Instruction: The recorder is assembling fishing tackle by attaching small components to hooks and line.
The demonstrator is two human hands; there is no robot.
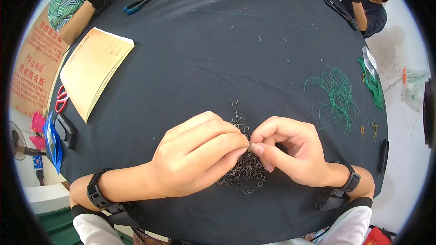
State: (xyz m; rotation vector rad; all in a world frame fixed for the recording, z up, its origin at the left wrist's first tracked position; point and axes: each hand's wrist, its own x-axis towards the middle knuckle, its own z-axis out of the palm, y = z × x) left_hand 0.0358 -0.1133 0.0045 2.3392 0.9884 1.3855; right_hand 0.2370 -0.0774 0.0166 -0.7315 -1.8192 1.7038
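Observation:
Close in front of me, a pile of dark metal fish hooks [245, 170] lies on the black cloth, with a few loose ones trailing off its far side. Over the pile, my left hand [202, 154] is closed, thumb and fingers pinched together. My right hand [290, 149] faces it, also pinching with thumb and forefinger. The fingertips of both hands meet around something tiny, too small and covered to name. Part of the pile is hidden beneath my hands.
Green line [336, 95] lies tangled at right, beside a green bundle [373, 88]. Brown paper envelopes [97, 70], red-handled scissors [61, 99] and a black device [66, 130] are at left. Blue-handled pliers [143, 3] lie far off. Two other people sit across the table [204, 54].

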